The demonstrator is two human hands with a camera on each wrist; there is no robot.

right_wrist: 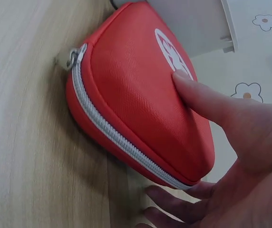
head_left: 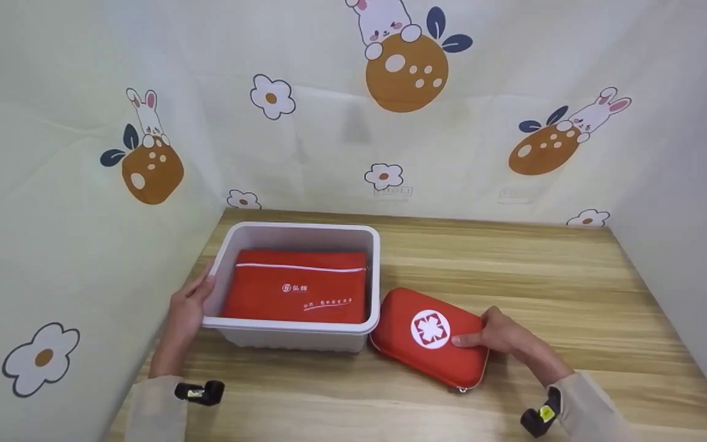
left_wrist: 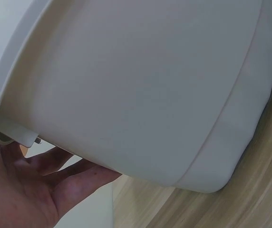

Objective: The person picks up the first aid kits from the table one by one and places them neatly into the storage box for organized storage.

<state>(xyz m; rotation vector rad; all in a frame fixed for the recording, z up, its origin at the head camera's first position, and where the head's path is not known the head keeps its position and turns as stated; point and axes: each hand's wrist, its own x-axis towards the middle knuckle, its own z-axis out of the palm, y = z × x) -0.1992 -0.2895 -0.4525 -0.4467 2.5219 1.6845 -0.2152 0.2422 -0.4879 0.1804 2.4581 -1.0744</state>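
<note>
A white plastic bin [head_left: 298, 339] stands on the wooden table, left of centre. Inside it lies a flat red fabric pouch [head_left: 323, 285] with a white zip line and white print. My left hand [head_left: 191, 307] holds the bin by its left rim, thumb at the edge; in the left wrist view its fingers [left_wrist: 86, 185] lie against the outer wall. Right of the bin sits a red zipped first-aid case [head_left: 402, 316] with a white round emblem. My right hand [head_left: 504, 331] grips its right end, the thumb [right_wrist: 198, 92] on top and the other fingers low at the zipped edge.
Pale sheets printed with rabbits, oranges and flowers form a back wall [head_left: 329, 153] and side walls round the wooden table [head_left: 513, 264]. The case's left corner is close against the bin's right side. A metal zip pull [right_wrist: 74, 57] hangs at the case's near corner.
</note>
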